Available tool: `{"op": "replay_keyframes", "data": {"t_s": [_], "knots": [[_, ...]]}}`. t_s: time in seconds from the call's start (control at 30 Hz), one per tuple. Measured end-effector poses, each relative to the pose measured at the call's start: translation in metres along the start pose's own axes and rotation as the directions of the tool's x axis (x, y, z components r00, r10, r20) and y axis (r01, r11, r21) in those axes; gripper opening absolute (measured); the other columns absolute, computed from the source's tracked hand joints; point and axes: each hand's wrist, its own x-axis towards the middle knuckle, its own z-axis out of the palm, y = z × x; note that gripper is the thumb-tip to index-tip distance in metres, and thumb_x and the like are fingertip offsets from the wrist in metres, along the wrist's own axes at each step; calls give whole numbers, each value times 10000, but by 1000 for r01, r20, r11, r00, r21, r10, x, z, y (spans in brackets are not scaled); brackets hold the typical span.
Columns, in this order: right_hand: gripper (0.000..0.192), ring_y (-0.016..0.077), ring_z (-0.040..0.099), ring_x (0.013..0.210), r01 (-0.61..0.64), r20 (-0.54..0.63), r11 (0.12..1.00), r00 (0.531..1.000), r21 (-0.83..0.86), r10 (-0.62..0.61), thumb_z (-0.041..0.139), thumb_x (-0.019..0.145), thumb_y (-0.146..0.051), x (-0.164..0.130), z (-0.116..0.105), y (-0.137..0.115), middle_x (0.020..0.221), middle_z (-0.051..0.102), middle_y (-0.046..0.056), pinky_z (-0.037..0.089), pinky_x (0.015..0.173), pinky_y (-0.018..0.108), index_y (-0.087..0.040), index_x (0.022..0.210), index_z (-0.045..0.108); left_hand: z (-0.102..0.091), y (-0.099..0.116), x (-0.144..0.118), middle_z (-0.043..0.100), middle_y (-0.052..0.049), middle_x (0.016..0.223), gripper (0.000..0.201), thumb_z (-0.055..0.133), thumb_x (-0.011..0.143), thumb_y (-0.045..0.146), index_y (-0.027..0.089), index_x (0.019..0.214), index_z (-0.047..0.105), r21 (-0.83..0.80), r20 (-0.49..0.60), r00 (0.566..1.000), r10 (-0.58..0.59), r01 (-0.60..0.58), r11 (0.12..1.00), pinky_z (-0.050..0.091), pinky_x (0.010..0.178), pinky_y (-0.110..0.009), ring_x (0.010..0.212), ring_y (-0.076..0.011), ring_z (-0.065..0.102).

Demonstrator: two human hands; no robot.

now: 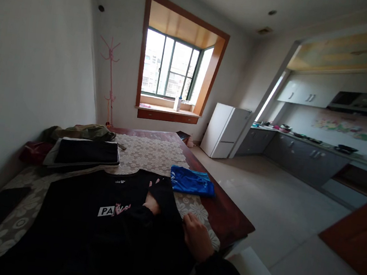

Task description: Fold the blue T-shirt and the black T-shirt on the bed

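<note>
A black shirt (89, 224) with a white "PA" print lies spread on the lace-covered table (154, 154). My left hand (151, 204) is on the shirt's right part and holds its folded sleeve, which drapes over the hand so that only the knuckles and fingertips show. My right hand (197, 238) sits at the shirt's right edge near the table's side, its fingers curled into the dark cloth. A folded blue garment (191, 182) lies just beyond both hands.
A stack of folded dark clothes (86, 152), an olive garment (85, 132) and a red item (34, 151) lie at the table's far left by the wall. A pink coat stand (110, 77), window, white fridge (223, 131) and kitchen counter (304, 152) stand beyond, across open tiled floor.
</note>
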Motion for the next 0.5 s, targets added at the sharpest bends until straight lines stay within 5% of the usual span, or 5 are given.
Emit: {"op": "replay_keyframes", "data": {"t_s": [0.13, 0.27, 0.37, 0.5], "knots": [[259, 214, 607, 1006, 13, 34, 1000, 999, 16, -14, 464, 892, -48, 3, -7, -2, 1047, 653, 70, 462, 881, 308, -199, 1052, 600, -31, -11, 13, 470, -75, 1541, 466, 613, 922, 413, 279, 1365, 559, 20, -18, 1000, 3, -2, 1000, 236, 1227, -539, 1439, -289, 382], [575, 218, 599, 1081, 75, 63, 995, 995, 61, -79, 443, 856, -26, 4, -6, 2, 1172, 655, 80, 466, 926, 311, -218, 1394, 505, -71, -27, 24, 725, -90, 1226, 430, 334, 1016, 413, 228, 1282, 616, -27, -18, 995, -94, 94, 995, 459, 1071, -377, 1183, -210, 640], [686, 232, 603, 1093, 84, 102, 995, 991, 52, -89, 458, 809, -24, 7, -5, 4, 1188, 662, 80, 470, 929, 320, -251, 1456, 480, -91, -30, 28, 783, -91, 1034, 554, 185, 1031, 469, 177, 1253, 600, -40, 15, 983, -184, 184, 982, 555, 849, -332, 933, -198, 729], [677, 241, 608, 1083, 97, 95, 994, 990, 57, -102, 479, 829, -78, 15, -5, 1, 1193, 674, 75, 478, 912, 330, -264, 1480, 473, -92, -18, 29, 784, -52, 1020, 517, 502, 915, 591, 217, 1262, 584, 31, 51, 976, -210, 208, 978, 538, 811, -292, 935, -210, 729]]}}
